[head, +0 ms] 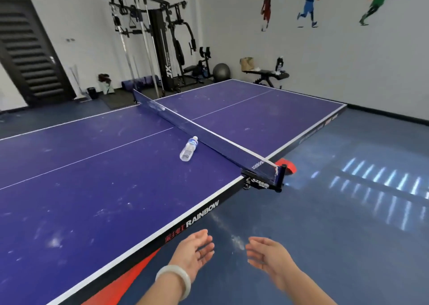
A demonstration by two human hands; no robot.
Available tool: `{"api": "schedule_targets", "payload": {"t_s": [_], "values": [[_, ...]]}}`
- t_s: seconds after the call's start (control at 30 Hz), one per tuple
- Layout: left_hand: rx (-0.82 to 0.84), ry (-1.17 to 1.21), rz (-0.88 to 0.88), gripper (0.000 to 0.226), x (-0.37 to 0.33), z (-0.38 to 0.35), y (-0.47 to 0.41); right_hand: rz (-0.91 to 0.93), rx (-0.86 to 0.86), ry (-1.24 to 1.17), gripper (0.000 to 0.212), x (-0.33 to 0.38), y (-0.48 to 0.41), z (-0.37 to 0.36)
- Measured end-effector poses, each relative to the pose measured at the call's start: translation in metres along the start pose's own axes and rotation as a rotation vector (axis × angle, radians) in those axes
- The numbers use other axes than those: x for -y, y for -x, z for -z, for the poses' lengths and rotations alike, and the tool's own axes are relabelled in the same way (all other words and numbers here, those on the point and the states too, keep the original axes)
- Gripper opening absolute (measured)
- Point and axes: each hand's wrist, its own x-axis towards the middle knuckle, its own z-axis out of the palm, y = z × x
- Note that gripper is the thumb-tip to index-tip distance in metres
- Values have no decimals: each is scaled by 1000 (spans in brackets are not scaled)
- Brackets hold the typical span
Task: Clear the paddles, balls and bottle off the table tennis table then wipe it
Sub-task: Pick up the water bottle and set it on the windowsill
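Observation:
A clear plastic bottle (188,148) with a white cap lies on its side on the blue table tennis table (97,177), just on the near side of the net (209,135). I see no paddles or balls on the tabletop. My left hand (196,250) and my right hand (267,254) hover over the floor beside the table's side edge, palms facing each other, fingers relaxed and holding nothing. A pale bangle circles my left wrist. Both hands are well short of the bottle.
The net clamp (267,179) juts out from the table's side edge, with a red object (289,166) on the floor behind it. A weight machine (160,44), a grey exercise ball (221,72) and a bench (267,74) stand beyond the table. Blue floor stretches to the right.

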Motion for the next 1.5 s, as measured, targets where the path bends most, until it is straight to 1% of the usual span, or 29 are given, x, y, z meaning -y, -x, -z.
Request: {"api": "schedule_targets", "payload": {"t_s": [0.13, 0.33, 0.5, 0.57, 0.63, 0.8, 0.9, 0.97, 1.07, 1.2, 1.27, 1.33, 1.43, 1.5], "values": [[-96, 47, -6, 25, -26, -12, -42, -48, 45, 64, 17, 33, -66, -9], [-174, 102, -35, 23, -74, -3, -115, -117, 96, 136, 18, 65, -157, -50], [-184, 60, -55, 22, -130, 19, -214, -160, 116, 158, 21, 93, -244, -102], [-191, 11, -67, 24, -158, 29, -256, -172, 97, 163, 21, 109, -279, -125], [-212, -90, -73, 29, -185, 40, -294, -186, 73, 173, 20, 124, -308, -149], [-359, -519, -100, 46, -239, 75, -373, -213, 67, 191, 21, 155, -367, -207], [-444, -722, -121, 56, -252, 93, -408, -229, 49, 229, 23, 166, -398, -235], [-481, -862, -114, 68, -255, 104, -430, -230, 41, 265, 27, 172, -420, -251], [-486, -1064, -13, 88, -259, 115, -458, -227, 8, 368, 39, 179, -456, -277], [-453, -1319, 112, 103, -250, 119, -486, -251, -69, 520, 70, 185, -498, -305], [-454, -1399, 145, 112, -239, 118, -495, -249, -100, 570, 82, 187, -521, -316], [-463, -1447, 170, 123, -230, 119, -501, -229, -155, 650, 88, 189, -545, -326], [-452, -1445, 181, 126, -222, 123, -507, -182, -270, 812, 95, 192, -576, -340], [-446, -1438, 187, 125, -220, 124, -508, -155, -314, 872, 97, 194, -591, -350]]}}
